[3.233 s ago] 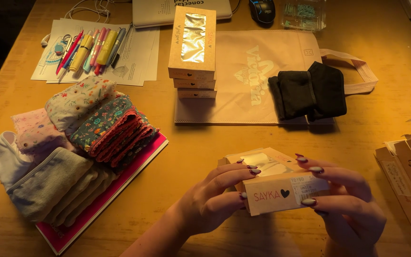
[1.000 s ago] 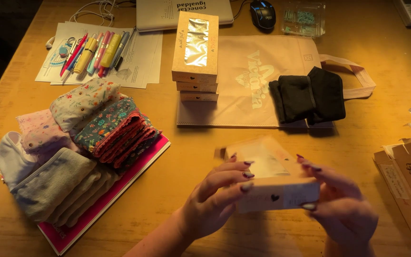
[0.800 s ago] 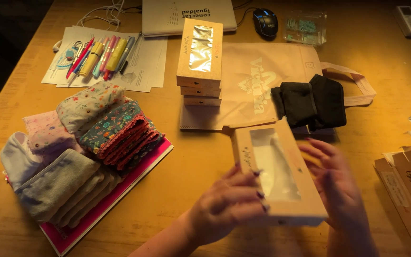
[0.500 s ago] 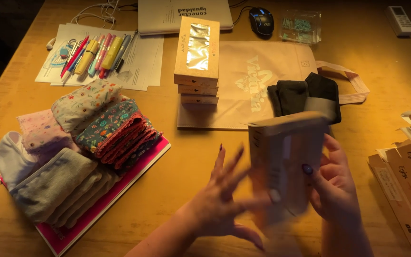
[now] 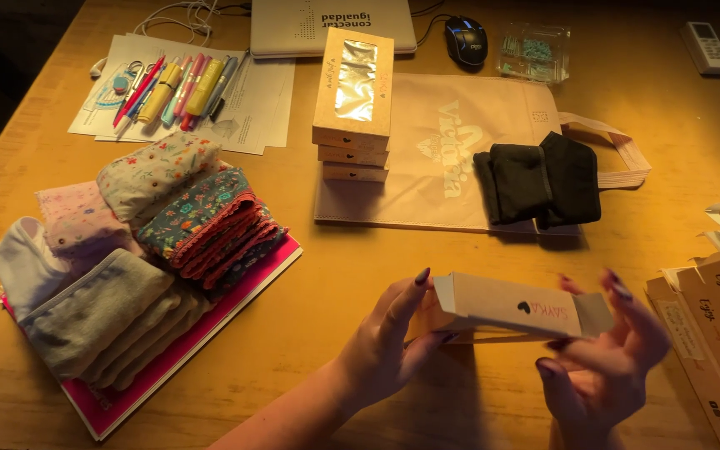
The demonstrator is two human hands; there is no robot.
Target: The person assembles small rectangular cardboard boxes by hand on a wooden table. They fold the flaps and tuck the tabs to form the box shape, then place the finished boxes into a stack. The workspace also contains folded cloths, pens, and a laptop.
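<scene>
Both forearms are bare, with no sleeves in view. The left hand (image 5: 389, 354) and right hand (image 5: 606, 371) have long, pointed nails painted dark.

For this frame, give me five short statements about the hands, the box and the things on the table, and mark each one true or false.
1. Both hands hold a small cardboard box above the table. True: the left hand is at its left end, the right hand at its right.
2. Three windowed boxes are stacked on a flat beige bag. True.
3. The folded black cloth lies on the pink board. False: it lies on the beige bag.
4. The folded patterned fabrics rest at the left on a pink board. True.
5. The pens and markers lie right of the computer mouse. False: they lie far left of it, on paper sheets.
</scene>
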